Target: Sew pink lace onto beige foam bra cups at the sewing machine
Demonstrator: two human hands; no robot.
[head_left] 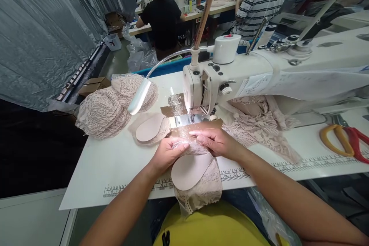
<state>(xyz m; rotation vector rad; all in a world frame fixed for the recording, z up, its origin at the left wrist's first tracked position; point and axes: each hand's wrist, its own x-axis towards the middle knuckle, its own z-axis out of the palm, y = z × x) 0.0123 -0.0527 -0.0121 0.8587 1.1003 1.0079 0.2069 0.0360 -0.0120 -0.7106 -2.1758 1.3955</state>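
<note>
A beige lace piece [211,180] with a smooth oval foam pad [190,171] hangs over the table's front edge. My left hand [170,153] pinches its upper left edge between thumb and fingers. On the other side my right hand [216,141] grips the upper right edge, its index finger stretched towards the left. Both hands are just in front of the sewing machine's needle area [198,113], lit by a small lamp [140,96]. Left of the machine bed lies another oval pad [148,127] on lace.
Stacked lace cups [100,113] lie at the table's left. More lace fabric [268,123] is bunched under the machine arm [259,73]. Scissors [347,142] with yellow and red handles lie at right. A printed ruler [236,173] runs along the front edge. People [163,19] sit at machines behind.
</note>
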